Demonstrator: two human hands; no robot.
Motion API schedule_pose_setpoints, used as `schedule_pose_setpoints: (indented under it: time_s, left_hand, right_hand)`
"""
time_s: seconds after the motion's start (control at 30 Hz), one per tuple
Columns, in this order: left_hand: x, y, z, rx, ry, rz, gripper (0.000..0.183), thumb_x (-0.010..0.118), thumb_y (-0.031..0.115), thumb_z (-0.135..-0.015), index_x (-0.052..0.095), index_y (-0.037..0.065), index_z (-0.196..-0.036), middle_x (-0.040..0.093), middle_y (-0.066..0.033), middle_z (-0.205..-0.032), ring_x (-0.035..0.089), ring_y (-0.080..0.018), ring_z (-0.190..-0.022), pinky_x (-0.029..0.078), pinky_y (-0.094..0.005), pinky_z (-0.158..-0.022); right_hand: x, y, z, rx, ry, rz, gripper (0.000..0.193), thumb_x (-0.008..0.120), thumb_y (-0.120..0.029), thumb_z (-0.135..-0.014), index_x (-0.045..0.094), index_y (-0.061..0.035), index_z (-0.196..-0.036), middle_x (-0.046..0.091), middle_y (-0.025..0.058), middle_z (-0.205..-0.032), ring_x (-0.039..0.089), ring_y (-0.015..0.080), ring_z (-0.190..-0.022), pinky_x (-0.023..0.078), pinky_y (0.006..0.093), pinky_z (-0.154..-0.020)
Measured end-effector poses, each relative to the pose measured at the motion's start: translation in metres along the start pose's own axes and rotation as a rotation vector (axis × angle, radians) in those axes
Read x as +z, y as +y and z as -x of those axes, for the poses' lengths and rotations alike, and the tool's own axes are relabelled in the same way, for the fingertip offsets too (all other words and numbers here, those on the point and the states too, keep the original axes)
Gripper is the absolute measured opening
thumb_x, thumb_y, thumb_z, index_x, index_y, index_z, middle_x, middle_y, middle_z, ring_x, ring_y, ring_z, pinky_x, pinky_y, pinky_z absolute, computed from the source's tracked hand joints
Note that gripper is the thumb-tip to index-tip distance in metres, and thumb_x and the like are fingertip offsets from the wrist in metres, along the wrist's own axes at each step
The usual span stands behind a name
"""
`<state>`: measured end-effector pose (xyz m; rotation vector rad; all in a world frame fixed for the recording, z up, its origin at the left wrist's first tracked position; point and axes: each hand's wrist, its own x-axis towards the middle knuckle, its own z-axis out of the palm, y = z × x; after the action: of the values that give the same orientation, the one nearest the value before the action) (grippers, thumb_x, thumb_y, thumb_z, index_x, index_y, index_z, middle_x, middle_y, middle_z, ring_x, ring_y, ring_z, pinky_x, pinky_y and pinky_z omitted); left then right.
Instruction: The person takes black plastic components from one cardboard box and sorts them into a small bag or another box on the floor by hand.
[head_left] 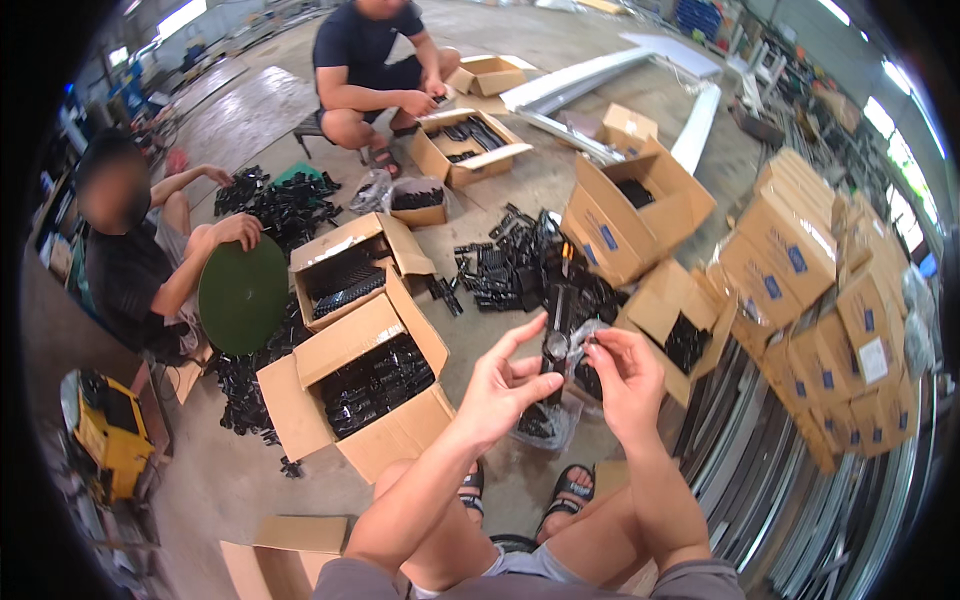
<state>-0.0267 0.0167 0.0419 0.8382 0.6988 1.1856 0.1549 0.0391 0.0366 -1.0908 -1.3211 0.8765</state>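
My left hand point(497, 388) grips a long black part point(561, 312) between thumb and fingers, holding it upright over the floor. A round silvery-grey piece shows on it, near the thumb tip. Close by on the right, my right hand point(630, 380) is closed in a pinch at the fingertips. What it pinches looks small and dark, too small to name. Below my hands stands a clear plastic bag point(560, 428) with black parts in it. A heap of black parts point(500, 268) lies on the floor just beyond.
Open cartons hold black parts: one at the left point(400, 425), one behind it point(350, 238), one at the right point(640, 322). Two co-workers sit at the left point(130, 260) and far side point(365, 60); the left one holds a green disc point(243, 298). Stacked cartons point(780, 245) and metal profiles point(770, 460) line the right.
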Motion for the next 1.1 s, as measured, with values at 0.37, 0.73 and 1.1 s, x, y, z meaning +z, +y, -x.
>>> schedule_pose_setpoints:
  time_s: [0.37,0.73,1.1]
  left_hand:
    - [0.01,-0.015,0.006,-0.047,-0.057,-0.088,0.076,0.068,-0.007,-0.09,0.031,0.009,-0.155,0.07,-0.0168,-0.116,0.068,-0.02,-0.107,0.054,-0.0318,-0.093]
    - [0.019,-0.028,0.001,-0.027,-0.079,-0.079,0.077,0.065,-0.01,-0.09,0.032,0.009,-0.156,0.069,-0.0114,-0.117,0.064,-0.0105,-0.102,0.053,-0.028,-0.091]
    - [0.019,-0.029,0.007,-0.001,-0.085,-0.168,0.078,0.068,-0.01,-0.088,0.035,0.012,-0.155,0.065,-0.0133,-0.129,0.059,-0.0101,-0.113,0.049,-0.0268,-0.099]
  right_hand:
    - [-0.007,-0.009,0.008,-0.075,0.044,0.088,0.017,0.073,-0.001,-0.088,0.073,0.0038,-0.103,0.075,0.0112,-0.093,0.071,0.013,-0.081,0.056,0.0265,-0.073]
    - [-0.02,-0.002,0.007,-0.046,0.069,0.091,0.015,0.073,0.0,-0.087,0.072,0.0043,-0.101,0.075,0.0098,-0.089,0.07,0.0116,-0.078,0.055,0.0258,-0.071]
    - [-0.02,-0.002,0.013,-0.004,0.025,0.161,0.012,0.063,-0.008,-0.096,0.063,0.0042,-0.096,0.067,0.0084,-0.08,0.061,0.0117,-0.071,0.05,0.028,-0.066]
